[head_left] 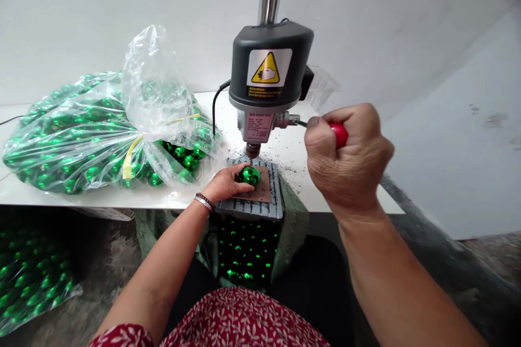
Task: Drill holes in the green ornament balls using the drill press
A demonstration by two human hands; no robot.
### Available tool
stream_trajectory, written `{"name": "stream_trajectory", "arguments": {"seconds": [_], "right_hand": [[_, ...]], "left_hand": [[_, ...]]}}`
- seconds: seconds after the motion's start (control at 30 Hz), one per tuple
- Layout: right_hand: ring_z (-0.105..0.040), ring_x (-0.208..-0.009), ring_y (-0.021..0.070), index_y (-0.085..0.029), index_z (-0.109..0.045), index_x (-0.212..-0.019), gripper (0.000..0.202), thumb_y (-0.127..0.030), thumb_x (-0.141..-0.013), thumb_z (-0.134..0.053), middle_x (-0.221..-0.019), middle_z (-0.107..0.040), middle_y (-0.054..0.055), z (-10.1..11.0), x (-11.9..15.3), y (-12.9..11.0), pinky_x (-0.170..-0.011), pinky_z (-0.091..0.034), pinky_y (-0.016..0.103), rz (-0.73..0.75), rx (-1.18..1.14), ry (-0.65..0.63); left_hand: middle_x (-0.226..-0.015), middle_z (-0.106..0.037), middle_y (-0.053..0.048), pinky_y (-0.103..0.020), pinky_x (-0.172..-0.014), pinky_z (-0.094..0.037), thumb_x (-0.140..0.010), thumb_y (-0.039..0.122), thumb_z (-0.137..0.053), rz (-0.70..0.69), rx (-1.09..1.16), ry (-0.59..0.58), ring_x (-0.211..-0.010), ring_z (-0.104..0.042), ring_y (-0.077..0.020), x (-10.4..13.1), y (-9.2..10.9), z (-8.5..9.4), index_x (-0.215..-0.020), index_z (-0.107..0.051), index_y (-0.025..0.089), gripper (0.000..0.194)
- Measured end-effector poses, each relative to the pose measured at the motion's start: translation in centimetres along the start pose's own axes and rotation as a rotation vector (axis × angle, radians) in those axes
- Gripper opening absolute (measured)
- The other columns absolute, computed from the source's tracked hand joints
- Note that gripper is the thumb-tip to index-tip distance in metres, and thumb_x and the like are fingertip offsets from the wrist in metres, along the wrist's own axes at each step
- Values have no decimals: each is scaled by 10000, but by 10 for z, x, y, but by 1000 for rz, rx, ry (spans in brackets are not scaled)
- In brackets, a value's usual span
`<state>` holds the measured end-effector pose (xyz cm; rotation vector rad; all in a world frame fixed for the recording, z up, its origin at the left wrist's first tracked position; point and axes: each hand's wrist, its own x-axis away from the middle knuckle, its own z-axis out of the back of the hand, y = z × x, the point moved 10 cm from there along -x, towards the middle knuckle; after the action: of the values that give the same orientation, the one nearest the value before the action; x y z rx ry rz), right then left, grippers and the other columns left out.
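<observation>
On the brown board (pixel 264 191) over the drill press's grey base, my left hand (pixel 230 181) pinches a shiny green ball (pixel 249 175) between thumb and fingers. Right above the ball is the chuck (pixel 253 150) of the drill press (pixel 268 65), its bit pointing down at the ball's top. Whether the bit touches the ball I cannot tell. My right hand (pixel 350 157) is wrapped round the red knob of the feed lever (pixel 338 135), at the machine's right side.
Left on the white table (pixel 293 173) lies a clear plastic bag (pixel 81 135) of green balls. A green sack (pixel 248 249) of balls sits open below the base. Another bag (pixel 32 276) rests on the floor at left. Dark shavings surround the base; a black cable (pixel 215 108) runs behind.
</observation>
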<state>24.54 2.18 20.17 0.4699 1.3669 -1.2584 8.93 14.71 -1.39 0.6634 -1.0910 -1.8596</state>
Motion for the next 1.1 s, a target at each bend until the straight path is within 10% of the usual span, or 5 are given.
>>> {"name": "stream_trajectory", "arguments": {"seconds": [0.5,0.83,1.0,1.1], "right_hand": [[-476,-573,71,-201,-493,-795,98,-254,-873,-519,-640,-540,-27,-2,44,-3,-555,-368,232,186,66,78],[-326,-537,24,-148,-498,-709,208,-286,-853,-556,-564,-426,-72,-23,-53,13,-589,-306,214,-248,-8,-179],[-326,-580,20,-131,-536,-745,172,-256,-863,-539,-597,-419,-75,-23,-55,14,-650,-320,233,-285,41,-163],[-313,-574,12,-132,-527,-722,174,-244,-855,-532,-586,-395,-79,-22,-52,13,-646,-314,238,-265,46,-142]], "left_hand": [[-1075,-722,-8,-298,-939,-494,-660,318,-778,13,8,-2,-1003,-654,-207,3,0,0,-1286,-608,194,661],[-1082,-698,-56,-336,-916,-494,-677,261,-752,-35,-103,98,-997,-637,-224,28,24,10,-1229,-613,161,578],[-1222,-660,-99,-353,-878,-510,-626,294,-822,-135,-143,-149,-950,-637,-217,61,30,-5,-1319,-566,182,748],[-1160,-687,-104,-328,-802,-524,-743,372,-750,-87,-232,-28,-847,-640,-191,61,23,26,-1350,-552,180,667]]}}
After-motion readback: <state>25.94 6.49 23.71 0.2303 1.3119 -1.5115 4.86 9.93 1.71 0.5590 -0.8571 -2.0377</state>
